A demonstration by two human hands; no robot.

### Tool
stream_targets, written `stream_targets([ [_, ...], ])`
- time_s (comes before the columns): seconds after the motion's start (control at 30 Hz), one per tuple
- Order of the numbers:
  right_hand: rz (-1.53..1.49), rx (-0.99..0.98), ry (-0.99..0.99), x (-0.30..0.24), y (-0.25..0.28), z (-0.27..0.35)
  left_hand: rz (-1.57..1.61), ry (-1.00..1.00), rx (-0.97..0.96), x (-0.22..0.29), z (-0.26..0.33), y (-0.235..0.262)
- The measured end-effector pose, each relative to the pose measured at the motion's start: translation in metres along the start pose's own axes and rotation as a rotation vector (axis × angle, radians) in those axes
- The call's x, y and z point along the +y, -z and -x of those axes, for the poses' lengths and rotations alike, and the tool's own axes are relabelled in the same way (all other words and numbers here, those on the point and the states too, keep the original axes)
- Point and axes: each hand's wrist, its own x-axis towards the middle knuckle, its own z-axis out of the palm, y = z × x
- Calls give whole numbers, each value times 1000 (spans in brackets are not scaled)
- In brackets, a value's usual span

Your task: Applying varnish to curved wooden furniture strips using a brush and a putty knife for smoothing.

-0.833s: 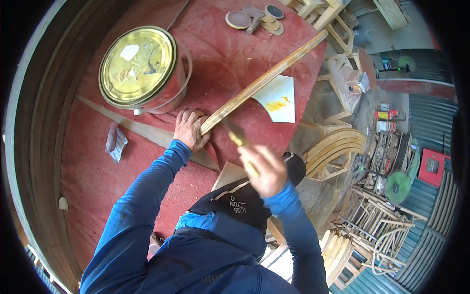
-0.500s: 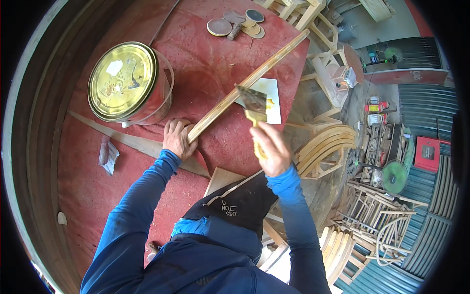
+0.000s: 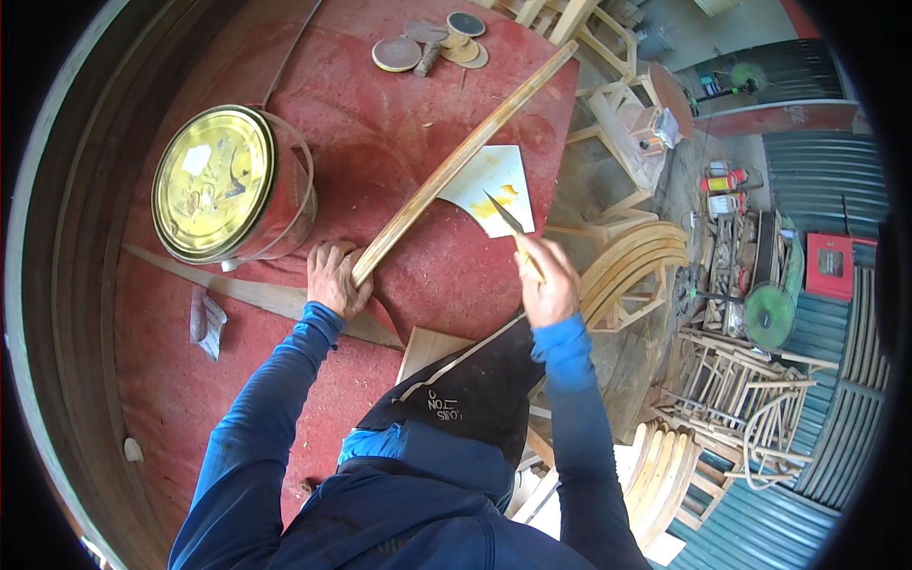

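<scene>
My left hand (image 3: 339, 278) is closed on the near end of a long wooden strip (image 3: 456, 171), which slants up and to the right across the red tabletop (image 3: 399, 109). In my right hand (image 3: 551, 282) is a putty knife (image 3: 504, 215), its blade seen nearly edge-on. The blade points at a white sheet (image 3: 482, 169) bearing smears of yellow paste (image 3: 503, 197). Whether the tip touches the sheet I cannot tell. Left of my left hand stands a red bucket (image 3: 285, 228) with a yellow metal lid (image 3: 214, 180). A flat curved board (image 3: 247, 293) lies under my left wrist.
Several sanding discs (image 3: 396, 54) lie at the table's far side. A small wrapped packet (image 3: 207, 323) rests left of my forearm. Beyond the table's right edge are curved wooden pieces (image 3: 636, 266), wooden frames (image 3: 617, 142) and a green fan (image 3: 769, 313).
My right hand has moved slightly right and down. The putty knife has turned from showing its flat blade beside the strip to edge-on over the white sheet. My left hand keeps its hold.
</scene>
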Motion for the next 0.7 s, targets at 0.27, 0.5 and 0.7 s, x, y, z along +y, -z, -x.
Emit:
stream_targets([
  [0.27,42,-16,-47,67,-1,-8,2,-2,-2,1,0,-2],
  [0.5,51,-192,-58,67,-9,-18,-6,3,-14,0,2,-1],
  [0.7,-11,-275,-89,67,6,-30,-7,5,-7,0,1,0],
])
